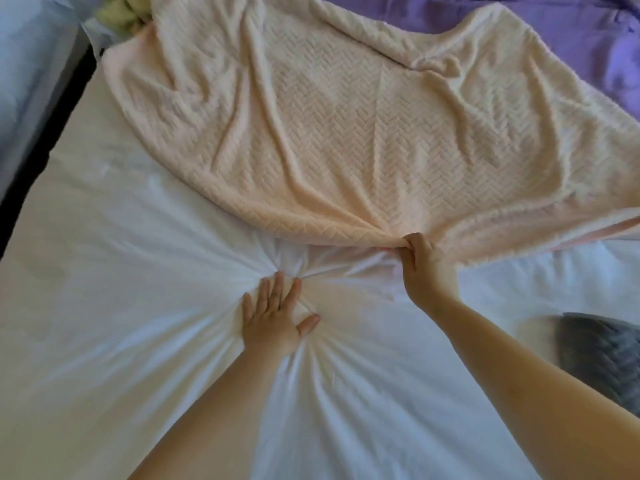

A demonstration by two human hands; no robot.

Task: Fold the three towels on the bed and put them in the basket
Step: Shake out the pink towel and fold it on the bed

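Hands apart: your right hand (424,261) pinches near edge of peach towel (346,133), left hand (273,317) presses flat on white sheet (104,306) beside it. One-point pull may bunch towel, drag sheet.

Bedroom in a home. A white bed sheet (104,306) is stretching, creased, across most of the frame. A peach towel (346,133) is lying spread over the upper half. Purple bedding (519,22) is bunching at upper right, and a grey cloth (602,358) is lying at lower right.
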